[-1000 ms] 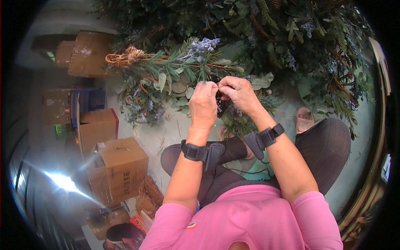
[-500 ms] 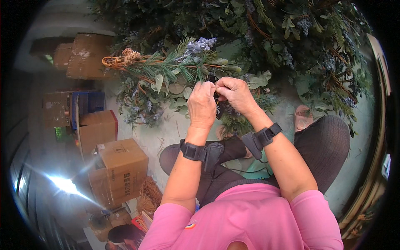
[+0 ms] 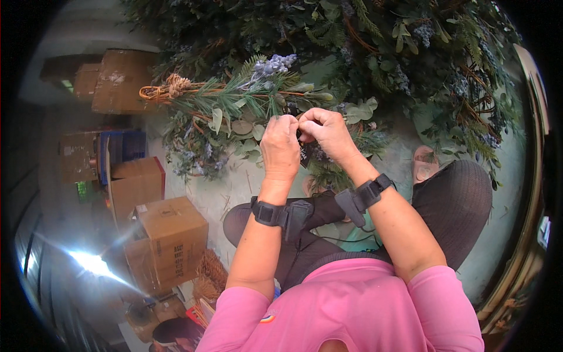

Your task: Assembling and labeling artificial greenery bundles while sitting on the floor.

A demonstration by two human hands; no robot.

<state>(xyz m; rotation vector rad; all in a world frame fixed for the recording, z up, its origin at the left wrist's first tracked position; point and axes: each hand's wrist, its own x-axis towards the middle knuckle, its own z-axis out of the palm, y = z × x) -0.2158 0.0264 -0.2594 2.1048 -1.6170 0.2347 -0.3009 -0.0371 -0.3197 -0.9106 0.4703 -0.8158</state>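
Note:
My left hand (image 3: 280, 144) and my right hand (image 3: 326, 132) meet fingertip to fingertip, both closed in a pinch. What lies between the fingertips is too small to make out; something dark shows just behind and below them. Right beyond my hands lies a greenery spray (image 3: 234, 98) with pine needles and broad pale leaves. Its looped brown stems (image 3: 153, 92) point left and are bound with tan cord (image 3: 178, 85). A cluster of blue-grey berries (image 3: 274, 64) sits on its upper side.
A large mass of similar greenery (image 3: 375, 53) with berries and cones fills the far side. Cardboard boxes (image 3: 176, 240) and a blue crate (image 3: 124, 148) stand to the left. My bent knee (image 3: 454, 199) and a sandalled foot (image 3: 423, 165) are at the right.
Both hands have shifted very slightly left, still pinched together. The spray's stem end also sits a little further left in the picture.

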